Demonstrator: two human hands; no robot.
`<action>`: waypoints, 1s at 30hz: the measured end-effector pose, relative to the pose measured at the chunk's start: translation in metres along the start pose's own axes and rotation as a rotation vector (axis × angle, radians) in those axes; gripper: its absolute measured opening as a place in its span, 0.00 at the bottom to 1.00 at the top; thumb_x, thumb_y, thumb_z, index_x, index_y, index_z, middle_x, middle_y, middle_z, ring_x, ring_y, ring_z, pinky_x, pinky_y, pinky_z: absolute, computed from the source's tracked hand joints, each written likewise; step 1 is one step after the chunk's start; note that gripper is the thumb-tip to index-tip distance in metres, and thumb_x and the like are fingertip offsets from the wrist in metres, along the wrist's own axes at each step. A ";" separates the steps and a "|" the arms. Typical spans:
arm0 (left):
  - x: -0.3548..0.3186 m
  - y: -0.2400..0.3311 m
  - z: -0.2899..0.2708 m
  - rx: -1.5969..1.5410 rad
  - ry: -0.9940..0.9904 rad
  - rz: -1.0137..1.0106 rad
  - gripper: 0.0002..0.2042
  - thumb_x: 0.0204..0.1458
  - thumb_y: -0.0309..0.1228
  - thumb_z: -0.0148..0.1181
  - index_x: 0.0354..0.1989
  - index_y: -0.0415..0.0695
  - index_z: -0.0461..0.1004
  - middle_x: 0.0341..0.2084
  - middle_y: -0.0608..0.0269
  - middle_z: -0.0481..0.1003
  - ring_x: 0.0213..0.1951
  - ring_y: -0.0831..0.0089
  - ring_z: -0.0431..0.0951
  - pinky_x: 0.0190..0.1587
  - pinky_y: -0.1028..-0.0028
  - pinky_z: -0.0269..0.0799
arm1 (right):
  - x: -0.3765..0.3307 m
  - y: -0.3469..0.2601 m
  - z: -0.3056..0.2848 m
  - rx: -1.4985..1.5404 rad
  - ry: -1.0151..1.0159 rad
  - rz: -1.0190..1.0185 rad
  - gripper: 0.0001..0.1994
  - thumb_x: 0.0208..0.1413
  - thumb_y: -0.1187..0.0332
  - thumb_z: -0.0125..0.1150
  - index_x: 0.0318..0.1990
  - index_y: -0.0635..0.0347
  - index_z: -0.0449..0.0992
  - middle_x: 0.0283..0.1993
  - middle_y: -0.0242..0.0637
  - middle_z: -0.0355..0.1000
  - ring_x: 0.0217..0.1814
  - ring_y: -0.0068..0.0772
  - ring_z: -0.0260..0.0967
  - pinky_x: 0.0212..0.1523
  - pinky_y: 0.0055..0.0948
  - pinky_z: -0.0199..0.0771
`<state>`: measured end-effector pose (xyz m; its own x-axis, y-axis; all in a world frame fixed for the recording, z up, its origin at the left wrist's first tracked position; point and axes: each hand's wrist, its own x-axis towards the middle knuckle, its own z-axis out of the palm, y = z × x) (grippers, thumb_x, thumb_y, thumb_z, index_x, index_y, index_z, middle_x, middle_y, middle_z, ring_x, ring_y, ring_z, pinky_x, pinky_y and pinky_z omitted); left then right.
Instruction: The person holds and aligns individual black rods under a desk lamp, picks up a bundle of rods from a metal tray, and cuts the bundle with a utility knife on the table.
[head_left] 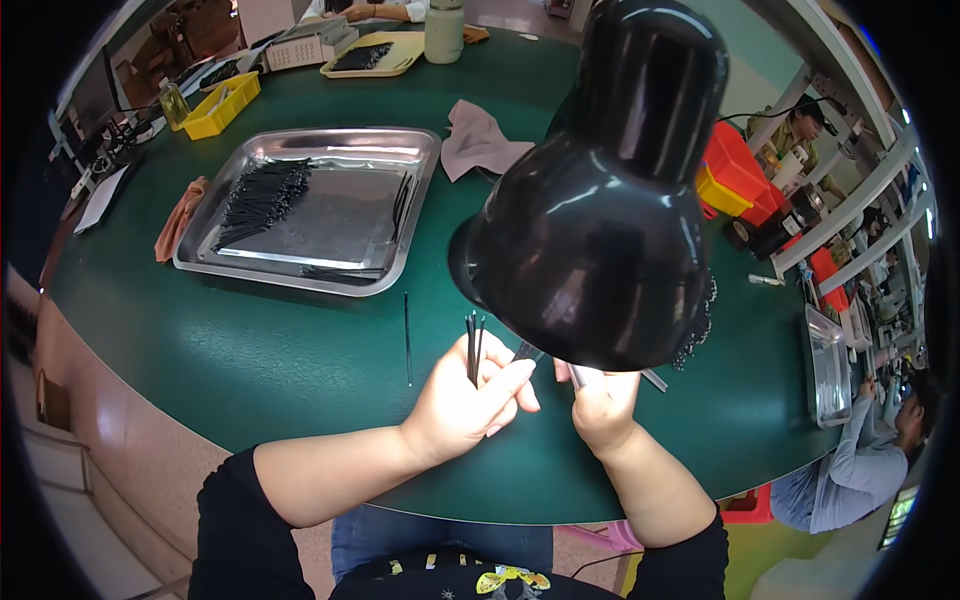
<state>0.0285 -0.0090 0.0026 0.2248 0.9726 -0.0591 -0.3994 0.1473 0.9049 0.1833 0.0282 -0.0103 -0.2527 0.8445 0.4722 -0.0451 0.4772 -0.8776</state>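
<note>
My left hand holds a small bunch of thin black sticks upright between thumb and fingers, just below a black desk lamp shade. My right hand is closed around a metal tool, probably tweezers, whose tips are partly hidden under the lamp shade. One loose black stick lies on the green table to the left of my hands. A steel tray farther back holds a pile of the same black sticks.
A grey cloth lies behind the lamp and an orange cloth left of the tray. Yellow bins, a yellow tray and a jar stand at the back. Red and yellow bins and another steel tray sit right. Other people work nearby.
</note>
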 end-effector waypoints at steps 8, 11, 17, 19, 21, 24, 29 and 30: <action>-0.002 0.000 0.003 0.015 0.018 -0.010 0.06 0.50 0.24 0.49 0.27 0.40 0.59 0.15 0.61 0.70 0.10 0.85 0.60 0.12 0.85 0.54 | 0.000 -0.015 0.004 -0.517 -0.083 -0.184 0.07 0.41 0.81 0.56 0.31 0.71 0.71 0.36 0.43 0.68 0.35 0.37 0.67 0.39 0.29 0.65; -0.005 0.001 0.003 0.058 0.015 -0.011 0.06 0.49 0.24 0.50 0.26 0.40 0.59 0.16 0.62 0.70 0.11 0.86 0.61 0.13 0.85 0.55 | -0.003 -0.017 0.011 -0.031 0.087 -0.004 0.06 0.39 0.81 0.57 0.29 0.70 0.72 0.34 0.42 0.69 0.34 0.38 0.68 0.39 0.30 0.66; -0.003 -0.018 -0.001 0.260 0.062 0.252 0.06 0.48 0.24 0.52 0.27 0.40 0.60 0.16 0.64 0.70 0.14 0.87 0.64 0.16 0.87 0.57 | -0.001 -0.007 0.008 -0.984 0.060 -0.649 0.06 0.37 0.84 0.54 0.27 0.69 0.71 0.30 0.42 0.68 0.32 0.36 0.67 0.37 0.28 0.67; -0.005 -0.011 0.000 0.173 0.051 0.160 0.06 0.49 0.24 0.51 0.27 0.40 0.59 0.16 0.64 0.70 0.13 0.87 0.63 0.16 0.87 0.56 | -0.011 0.006 -0.004 -0.814 0.037 -0.484 0.07 0.36 0.84 0.54 0.27 0.69 0.71 0.31 0.42 0.68 0.32 0.36 0.67 0.37 0.29 0.67; -0.004 -0.009 0.000 0.086 0.041 0.068 0.06 0.49 0.24 0.51 0.27 0.40 0.59 0.16 0.64 0.70 0.13 0.87 0.63 0.15 0.87 0.56 | -0.012 0.006 -0.007 -0.644 0.014 -0.319 0.07 0.36 0.83 0.54 0.28 0.69 0.71 0.31 0.42 0.68 0.32 0.37 0.66 0.37 0.30 0.67; -0.005 -0.007 -0.001 0.030 0.012 0.087 0.06 0.49 0.24 0.51 0.28 0.40 0.59 0.15 0.64 0.70 0.12 0.87 0.62 0.15 0.86 0.55 | -0.003 -0.013 0.002 -0.393 -0.047 -0.106 0.09 0.36 0.84 0.54 0.30 0.71 0.70 0.34 0.44 0.68 0.34 0.38 0.66 0.40 0.31 0.66; -0.007 -0.006 0.000 0.092 0.024 0.102 0.06 0.49 0.24 0.50 0.28 0.40 0.58 0.15 0.64 0.69 0.11 0.87 0.61 0.14 0.86 0.54 | -0.002 -0.010 0.007 -0.389 -0.019 -0.272 0.07 0.43 0.83 0.48 0.33 0.75 0.68 0.38 0.46 0.67 0.38 0.36 0.67 0.45 0.29 0.63; -0.006 -0.006 0.000 0.089 0.024 0.101 0.06 0.49 0.24 0.50 0.28 0.40 0.58 0.15 0.64 0.69 0.11 0.87 0.61 0.14 0.86 0.54 | -0.002 -0.010 0.008 -0.390 -0.020 -0.271 0.07 0.43 0.83 0.48 0.33 0.75 0.68 0.38 0.46 0.67 0.38 0.36 0.67 0.45 0.29 0.63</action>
<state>0.0294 -0.0160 -0.0021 0.1652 0.9859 0.0252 -0.3379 0.0326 0.9406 0.1764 0.0192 -0.0029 -0.3011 0.6741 0.6745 0.2536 0.7385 -0.6248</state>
